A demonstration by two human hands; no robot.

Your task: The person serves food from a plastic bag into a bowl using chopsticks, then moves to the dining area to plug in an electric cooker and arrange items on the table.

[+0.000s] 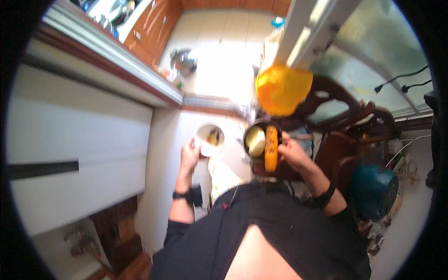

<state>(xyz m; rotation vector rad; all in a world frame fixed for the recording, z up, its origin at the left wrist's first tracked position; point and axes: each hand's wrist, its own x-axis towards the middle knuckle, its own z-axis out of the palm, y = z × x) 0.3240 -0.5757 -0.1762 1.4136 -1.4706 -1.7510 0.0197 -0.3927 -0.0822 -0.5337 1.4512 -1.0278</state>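
My left hand (189,156) is closed on the side of a white bowl (203,148), held tilted so its inside shows. Something dark and yellowish (213,136) lies in it, too blurred to name. My right hand (295,153) is closed at the right side of a dark round pot (248,145); how the fingers grip it is partly hidden. A yellow corn cob (271,154) with darker patches lies across the pot and sticks out over its near rim. Beside the cob in the pot is a pale yellow rounded piece (255,141). A thin light stick-like thing (301,137) shows by my right fingers.
Ahead, a doorway with a floor track (207,101) leads to a tiled kitchen floor (224,35). A shiny metal pot (184,60) stands inside it. Carved wooden chairs (336,95), one with a yellow thing (283,89) on it, crowd the right, near a teal rounded object (373,191). White cabinet (84,126) at left.
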